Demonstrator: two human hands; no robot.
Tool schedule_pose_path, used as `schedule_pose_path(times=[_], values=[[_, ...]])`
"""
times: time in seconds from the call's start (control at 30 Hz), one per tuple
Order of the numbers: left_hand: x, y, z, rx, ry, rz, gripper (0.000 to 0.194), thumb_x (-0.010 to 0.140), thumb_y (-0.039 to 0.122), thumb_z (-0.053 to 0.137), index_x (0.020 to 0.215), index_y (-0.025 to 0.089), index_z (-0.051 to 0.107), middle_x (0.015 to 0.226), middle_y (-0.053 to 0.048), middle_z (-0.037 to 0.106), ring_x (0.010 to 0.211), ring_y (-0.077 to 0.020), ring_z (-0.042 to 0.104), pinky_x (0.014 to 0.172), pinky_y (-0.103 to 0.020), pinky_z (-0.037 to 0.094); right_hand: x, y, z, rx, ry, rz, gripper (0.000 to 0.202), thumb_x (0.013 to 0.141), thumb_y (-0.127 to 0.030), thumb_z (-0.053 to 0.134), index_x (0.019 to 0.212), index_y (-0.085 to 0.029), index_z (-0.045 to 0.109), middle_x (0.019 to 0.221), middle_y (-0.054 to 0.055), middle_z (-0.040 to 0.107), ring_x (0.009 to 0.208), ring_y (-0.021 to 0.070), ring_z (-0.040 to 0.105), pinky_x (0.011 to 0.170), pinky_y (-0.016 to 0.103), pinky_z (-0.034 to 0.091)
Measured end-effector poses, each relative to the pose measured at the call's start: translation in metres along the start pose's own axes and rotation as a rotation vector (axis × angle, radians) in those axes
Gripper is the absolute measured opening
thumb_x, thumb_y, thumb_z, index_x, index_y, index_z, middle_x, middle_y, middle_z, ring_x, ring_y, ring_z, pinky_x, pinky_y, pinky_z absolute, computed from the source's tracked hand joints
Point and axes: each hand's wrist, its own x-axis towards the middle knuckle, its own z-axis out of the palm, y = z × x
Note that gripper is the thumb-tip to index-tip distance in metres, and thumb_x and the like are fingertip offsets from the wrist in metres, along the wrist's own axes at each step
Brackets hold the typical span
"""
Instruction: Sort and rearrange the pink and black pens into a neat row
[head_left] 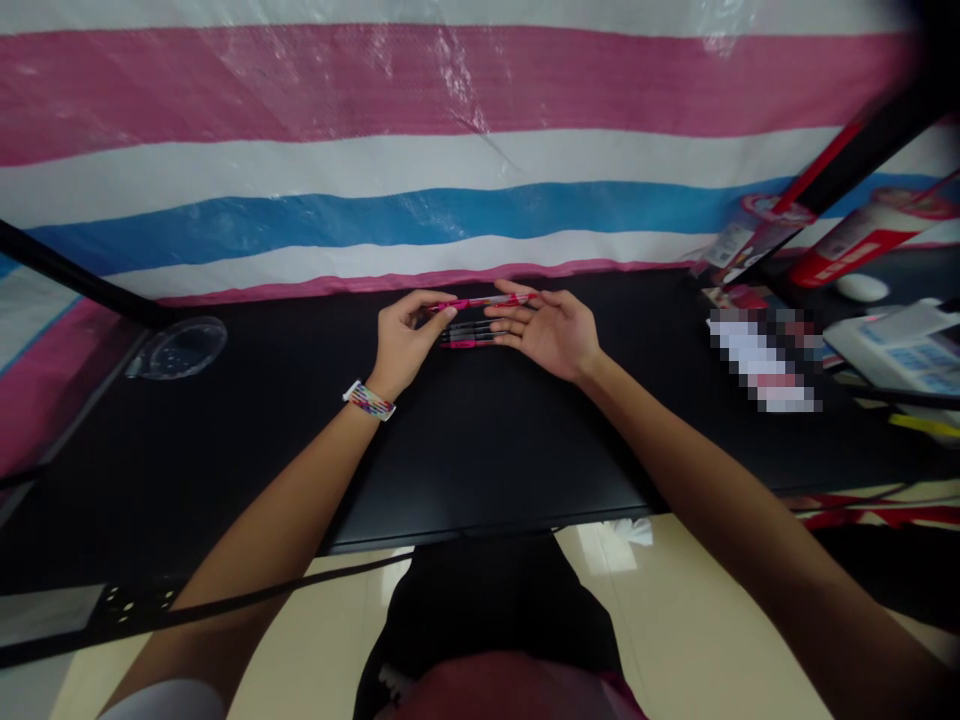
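A pink and clear pen (487, 301) is held level between my two hands above the black tabletop (450, 450). My left hand (409, 335) pinches its left end between thumb and fingers. At the other end, the thumb and index finger of my right hand (559, 335) hold the pen's tip end, with the palm turned up and the other fingers stretched out. Just below lie several dark pens with pink grips (466, 335), side by side on the table. The fingertips of my right hand overlap their right ends; whether they touch cannot be told.
A clear plastic lid (182, 348) lies at the left. To the right stand a clear cup (742, 240) and a red and white cup (862, 240), with a white rounded object (862, 288) and a white keyed device (907, 345) nearby. Striped sheeting (450, 90) hangs behind the table.
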Motion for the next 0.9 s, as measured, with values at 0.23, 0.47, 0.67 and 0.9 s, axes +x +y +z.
schedule_pose_path(times=[0.23, 0.47, 0.67, 0.9], values=[[-0.0011, 0.0042, 0.0020, -0.037, 0.002, -0.008, 0.022, 0.095, 0.042, 0.090, 0.109, 0.025, 0.089, 0.114, -0.008, 0.090, 0.108, -0.0249, 0.084, 0.105, -0.042, 0.067, 0.0020, 0.0070, 0.0007, 0.107, 0.022, 0.001, 0.047, 0.087, -0.051, 0.073, 0.124, -0.023, 0.079, 0.118, 0.013, 0.086, 0.121, 0.0330, 0.075, 0.115, 0.055, 0.060], [-0.0029, 0.0037, 0.0053, -0.058, -0.008, -0.041, 0.029, 0.093, 0.047, 0.093, 0.108, 0.024, 0.089, 0.113, -0.009, 0.090, 0.110, -0.0252, 0.085, 0.106, -0.043, 0.068, 0.0043, 0.0095, -0.0016, 0.079, 0.040, -0.043, 0.044, 0.089, -0.058, 0.074, 0.119, -0.026, 0.080, 0.109, 0.013, 0.083, 0.122, 0.0335, 0.074, 0.113, 0.057, 0.060], [-0.0029, 0.0059, 0.0057, -0.078, -0.005, -0.033, 0.023, 0.092, 0.040, 0.094, 0.108, 0.023, 0.089, 0.113, -0.008, 0.089, 0.108, -0.0249, 0.084, 0.104, -0.043, 0.068, 0.0024, 0.0081, 0.0001, 0.101, 0.061, -0.047, 0.048, 0.086, -0.061, 0.074, 0.119, -0.027, 0.081, 0.108, 0.012, 0.083, 0.121, 0.0345, 0.073, 0.110, 0.057, 0.060], [-0.0036, 0.0051, 0.0065, -0.081, -0.010, -0.042, 0.021, 0.093, 0.036, 0.093, 0.108, 0.023, 0.088, 0.114, -0.007, 0.089, 0.110, -0.0243, 0.084, 0.106, -0.042, 0.067, 0.0025, 0.0084, 0.0026, 0.013, 0.069, -0.088, 0.045, 0.085, -0.063, 0.073, 0.113, -0.028, 0.079, 0.104, 0.012, 0.081, 0.117, 0.0337, 0.073, 0.110, 0.058, 0.060]])
